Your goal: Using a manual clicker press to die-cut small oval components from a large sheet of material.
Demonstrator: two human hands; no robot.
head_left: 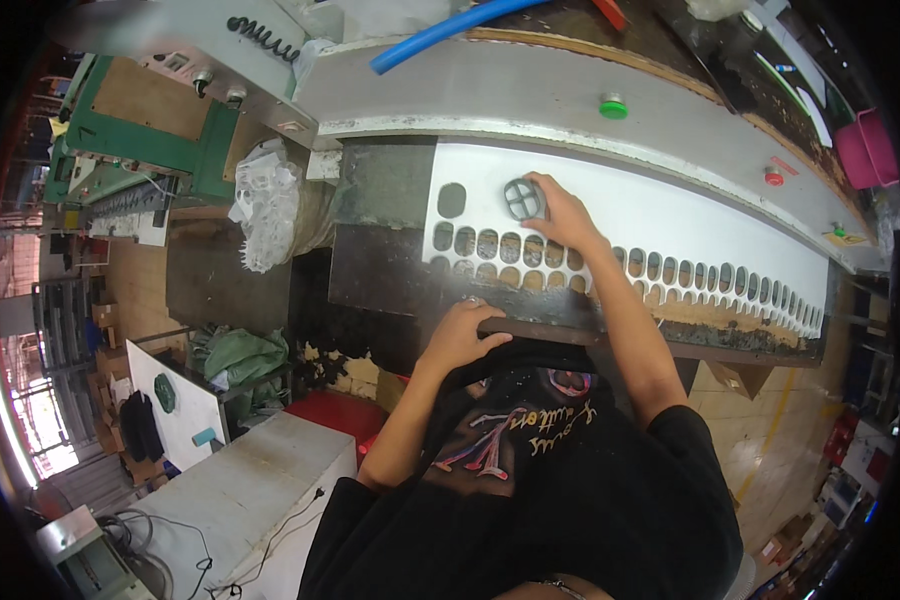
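Right hand (pixel 567 215): fingers (pixel 537 181) are gripping a grey oval frame (pixel 523 200) with crossed bars, forefinger pressing at its far rim, thumb at its near rim. Frame is sitting at these fingertips, over the uncut part of a white sheet (pixel 690 225); whether it is touching the sheet, cannot tell. Just nearer the body than the fingers, rows of oval holes (pixel 510 245) are running along the sheet, those at the near edge breaking into it. A larger hole (pixel 452 200) is showing left of the fingers. Under the sheet a dark table (pixel 380 265) is extending to both sides. Left hand (pixel 462 338), nearer the body and left of the gripping fingers, is resting on the table's near edge, its own fingers curling there; how firmly they are holding, cannot tell. Farther left of the fingers, a bag of white scraps (pixel 268 205) is hanging. Beyond them a grey beam (pixel 510 95) is crossing, carrying a green button (pixel 613 106)
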